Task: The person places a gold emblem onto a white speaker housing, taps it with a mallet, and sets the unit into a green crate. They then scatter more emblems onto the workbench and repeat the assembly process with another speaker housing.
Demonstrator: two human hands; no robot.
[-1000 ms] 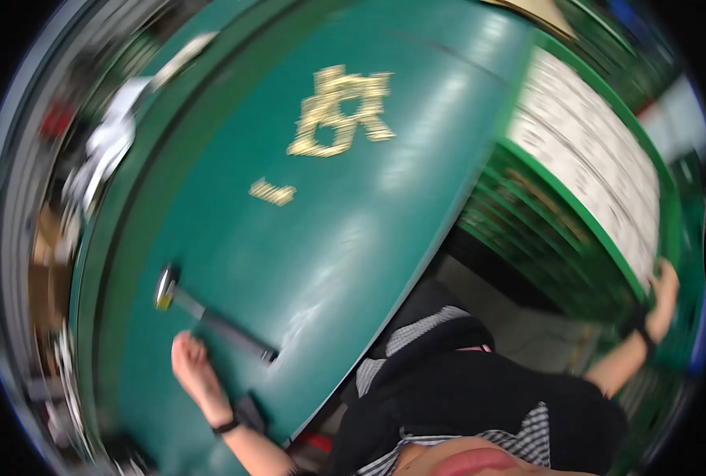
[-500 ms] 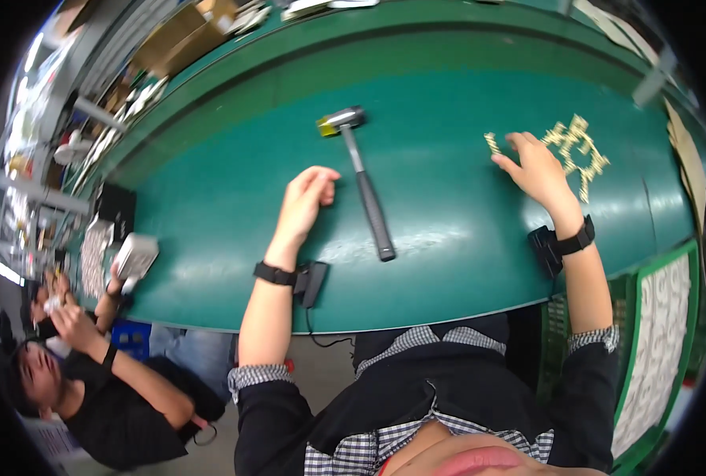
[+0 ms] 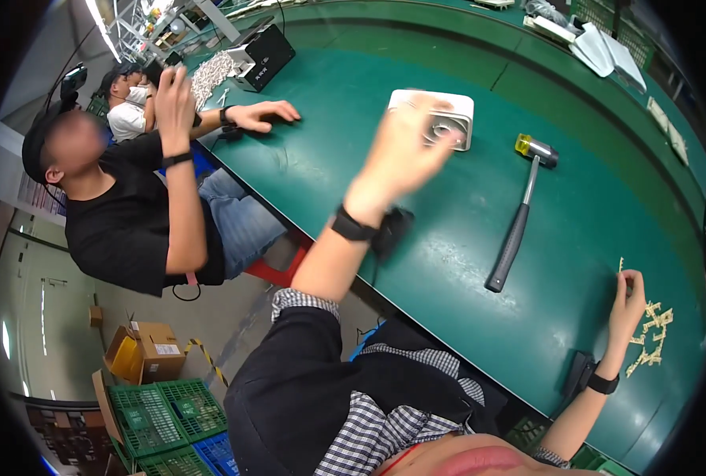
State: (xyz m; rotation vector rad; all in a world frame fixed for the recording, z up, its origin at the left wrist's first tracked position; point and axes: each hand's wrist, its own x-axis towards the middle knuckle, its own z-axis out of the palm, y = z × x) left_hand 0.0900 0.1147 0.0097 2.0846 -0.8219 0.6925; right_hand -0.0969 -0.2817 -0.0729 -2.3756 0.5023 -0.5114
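Currently | left hand (image 3: 404, 151) at white housing (image 3: 465, 109) | cardboard box (image 3: 159, 333): yellow item (image 3: 126, 359) inside

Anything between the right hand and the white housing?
Yes: the hammer lies across the straight line from right hand to white housing. The left hand, blurred, also partly covers the housing in this view.

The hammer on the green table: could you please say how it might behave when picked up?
The hammer would probably stay stiff, given its straight metallic shaft. It may feel head-heavy, since the thick head sits at one end.
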